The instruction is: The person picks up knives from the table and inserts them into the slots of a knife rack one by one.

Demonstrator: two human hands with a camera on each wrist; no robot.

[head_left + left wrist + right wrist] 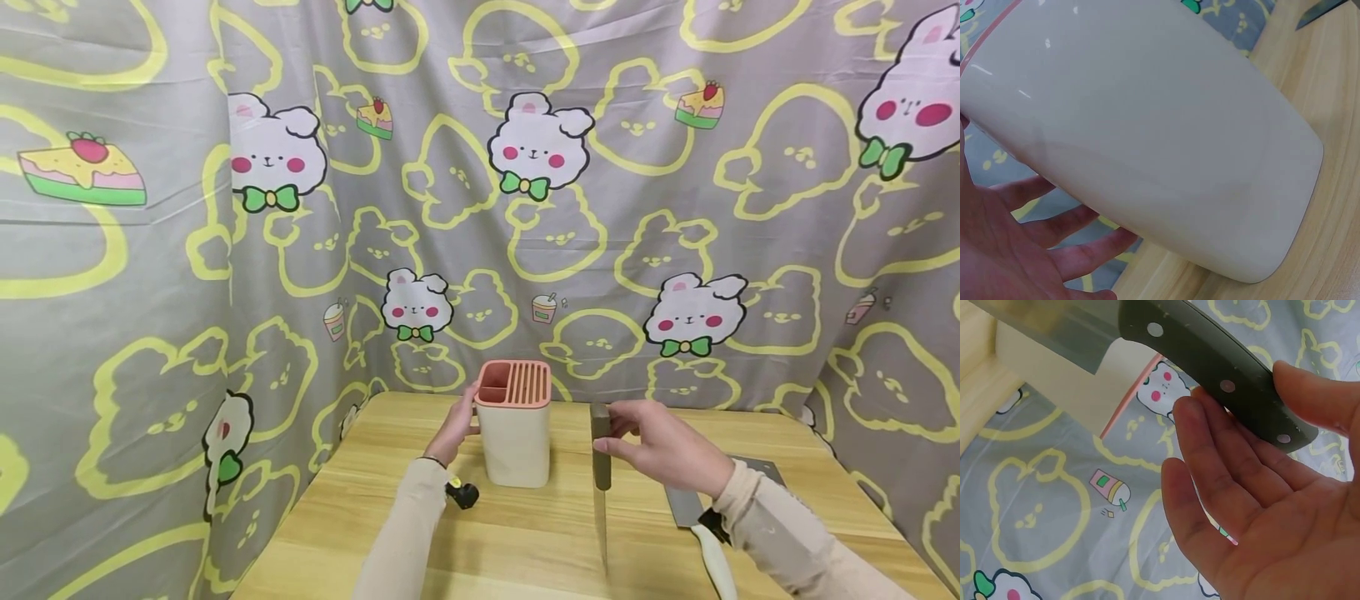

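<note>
A cream knife block (516,446) with a salmon-pink slotted top (528,383) stands upright on the wooden table. At its left side is my left hand (455,429), with fairly straight, spread fingers touching the wall near the top; the left wrist view shows these fingers (1094,253) along the block's edge. To the right of the block, my right hand (660,442) pinches the dark riveted handle of a kitchen knife (1227,386) between thumb and fingers. The knife hangs with its handle up and its broad blade (601,533) pointing down.
Another knife (684,504), with a wide grey blade and a white handle (716,562), lies on the table (525,550) at the right, partly hidden under my right forearm. A patterned grey curtain (465,242) encloses the table at the back and both sides.
</note>
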